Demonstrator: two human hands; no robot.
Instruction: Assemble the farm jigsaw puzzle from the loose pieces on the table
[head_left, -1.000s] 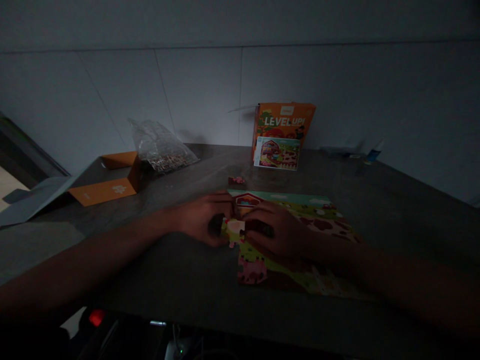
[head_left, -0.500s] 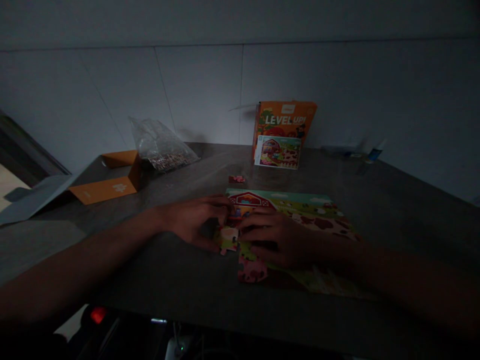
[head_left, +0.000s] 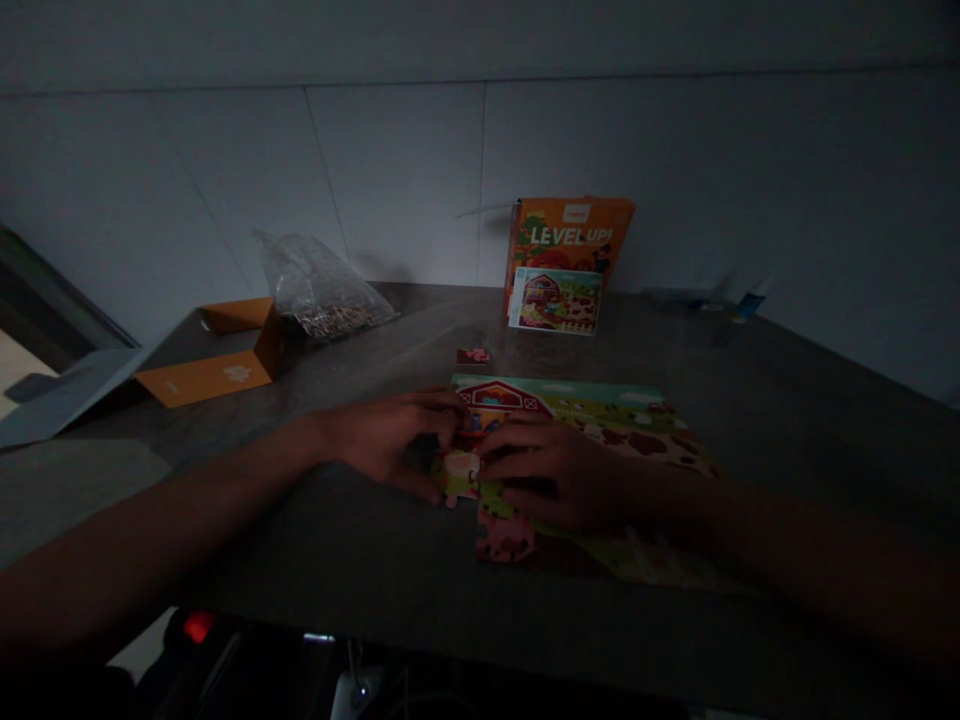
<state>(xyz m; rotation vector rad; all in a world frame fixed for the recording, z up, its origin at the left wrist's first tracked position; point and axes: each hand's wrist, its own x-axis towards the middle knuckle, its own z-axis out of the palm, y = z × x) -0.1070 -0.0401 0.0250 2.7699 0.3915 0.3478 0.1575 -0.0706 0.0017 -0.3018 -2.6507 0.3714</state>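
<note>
A farm jigsaw puzzle [head_left: 637, 415] with a red barn and a spotted cow lies on the table, largely joined up. My left hand [head_left: 401, 445] grips a puzzle piece [head_left: 459, 470] between thumb and fingers, against the puzzle's left edge. Whether the piece is fully locked in cannot be seen. My right hand [head_left: 551, 468] lies over the left half of the puzzle with fingers spread, their tips beside that piece. Below them shows a pink pig [head_left: 506, 538] at the lower left corner. Behind the puzzle lies one loose piece [head_left: 473, 356].
An orange box [head_left: 574, 235] stands at the back, with a picture card [head_left: 559, 302] leaning on it. To the left are an open orange box lid [head_left: 210, 380] and a clear plastic bag [head_left: 322, 290] of pieces. A small bottle [head_left: 750, 302] stands far right on the grey table [head_left: 360, 580].
My left hand has slid the puzzle piece slightly right, closing the gap to the puzzle. My right hand has stayed nearly still.
</note>
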